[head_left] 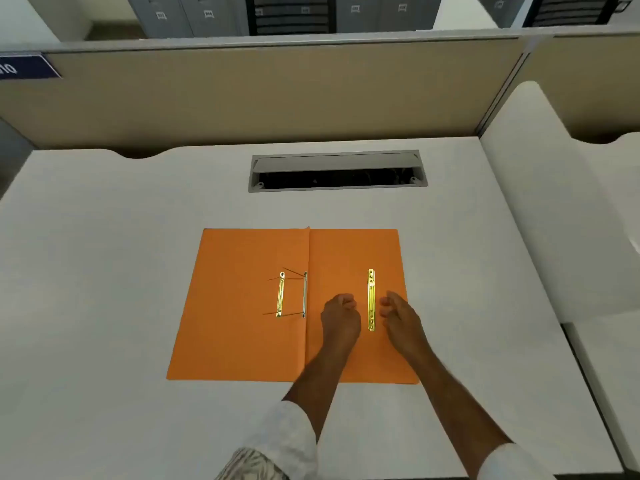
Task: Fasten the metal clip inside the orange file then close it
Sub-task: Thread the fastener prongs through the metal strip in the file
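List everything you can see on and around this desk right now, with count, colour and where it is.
orange file: one, orange, open flat mid-desk
loose clip bar: one, gold, on right flap, between the hands
fastener: one, gold and silver, by the fold, prongs up
desk: one, white
cable slot: one, grey, behind the file
partition: one, tan, behind desk
cabinets: several, grey, far back
left hand: curled, empty
right hand: curled, empty
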`<control>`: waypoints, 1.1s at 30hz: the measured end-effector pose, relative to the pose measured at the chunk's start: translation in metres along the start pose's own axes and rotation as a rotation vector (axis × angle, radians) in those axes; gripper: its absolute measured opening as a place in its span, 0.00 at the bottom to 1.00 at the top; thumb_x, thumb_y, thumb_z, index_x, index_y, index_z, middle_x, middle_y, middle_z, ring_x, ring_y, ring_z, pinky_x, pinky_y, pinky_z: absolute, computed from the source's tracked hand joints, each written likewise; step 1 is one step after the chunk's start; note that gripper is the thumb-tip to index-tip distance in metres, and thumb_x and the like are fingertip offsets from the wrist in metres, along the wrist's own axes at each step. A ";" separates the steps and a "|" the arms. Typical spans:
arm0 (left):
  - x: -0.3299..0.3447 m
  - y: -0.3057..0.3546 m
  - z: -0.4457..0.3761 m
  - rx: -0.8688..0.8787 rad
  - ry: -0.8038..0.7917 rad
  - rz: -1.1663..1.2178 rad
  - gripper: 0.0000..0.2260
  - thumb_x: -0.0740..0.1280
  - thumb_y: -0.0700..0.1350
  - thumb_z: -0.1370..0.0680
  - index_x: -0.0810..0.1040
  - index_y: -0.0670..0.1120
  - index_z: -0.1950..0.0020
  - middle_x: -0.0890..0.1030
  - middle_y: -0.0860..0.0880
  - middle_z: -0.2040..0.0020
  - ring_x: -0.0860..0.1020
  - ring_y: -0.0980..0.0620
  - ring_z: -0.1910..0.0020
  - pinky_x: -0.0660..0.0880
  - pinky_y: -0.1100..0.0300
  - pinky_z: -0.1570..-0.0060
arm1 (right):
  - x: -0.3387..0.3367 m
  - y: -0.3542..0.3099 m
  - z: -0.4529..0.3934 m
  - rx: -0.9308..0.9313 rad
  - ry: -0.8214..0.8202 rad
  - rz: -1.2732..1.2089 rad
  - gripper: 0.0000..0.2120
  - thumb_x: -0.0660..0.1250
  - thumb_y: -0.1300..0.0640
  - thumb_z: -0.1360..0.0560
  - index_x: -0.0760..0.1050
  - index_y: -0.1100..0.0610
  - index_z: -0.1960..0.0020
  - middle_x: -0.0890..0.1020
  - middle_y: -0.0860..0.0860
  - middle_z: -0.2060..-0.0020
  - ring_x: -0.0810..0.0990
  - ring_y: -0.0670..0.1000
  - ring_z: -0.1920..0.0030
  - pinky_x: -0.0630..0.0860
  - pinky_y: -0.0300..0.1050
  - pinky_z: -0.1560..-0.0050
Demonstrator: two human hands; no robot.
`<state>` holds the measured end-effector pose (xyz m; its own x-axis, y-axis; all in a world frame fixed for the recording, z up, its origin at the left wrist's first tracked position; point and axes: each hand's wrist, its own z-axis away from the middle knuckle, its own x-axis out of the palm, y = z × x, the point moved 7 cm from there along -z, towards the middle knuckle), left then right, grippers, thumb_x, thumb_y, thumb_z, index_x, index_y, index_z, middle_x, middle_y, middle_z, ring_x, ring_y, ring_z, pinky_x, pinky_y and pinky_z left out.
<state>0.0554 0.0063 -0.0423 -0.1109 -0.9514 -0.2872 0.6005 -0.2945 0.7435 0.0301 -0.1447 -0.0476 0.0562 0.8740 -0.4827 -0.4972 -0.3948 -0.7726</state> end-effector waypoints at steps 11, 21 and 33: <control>0.016 0.004 -0.018 -0.089 0.081 0.089 0.08 0.68 0.38 0.24 0.83 0.43 0.46 0.85 0.45 0.51 0.82 0.49 0.54 0.72 0.65 0.68 | 0.016 0.006 -0.002 0.087 0.003 -0.194 0.15 0.53 0.65 0.18 0.74 0.59 0.37 0.80 0.52 0.46 0.80 0.50 0.48 0.78 0.48 0.45; 0.028 0.014 -0.024 -0.047 -0.008 0.036 0.08 0.64 0.34 0.25 0.82 0.41 0.58 0.86 0.48 0.66 0.85 0.51 0.71 0.83 0.57 0.70 | 0.014 0.005 0.001 0.024 0.002 -0.142 0.16 0.54 0.64 0.18 0.72 0.53 0.34 0.81 0.51 0.46 0.79 0.45 0.49 0.75 0.36 0.51; -0.040 0.001 -0.022 0.066 -0.124 0.115 0.02 0.73 0.40 0.26 0.84 0.45 0.59 0.85 0.49 0.66 0.84 0.54 0.69 0.80 0.63 0.69 | 0.034 -0.031 -0.001 0.019 -0.049 -0.338 0.09 0.65 0.57 0.21 0.81 0.51 0.43 0.86 0.52 0.56 0.85 0.51 0.60 0.84 0.50 0.61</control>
<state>0.0781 0.0465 -0.0434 -0.1438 -0.9818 -0.1241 0.5622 -0.1843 0.8062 0.0484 -0.1027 -0.0405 0.1788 0.9674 -0.1796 -0.4736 -0.0753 -0.8775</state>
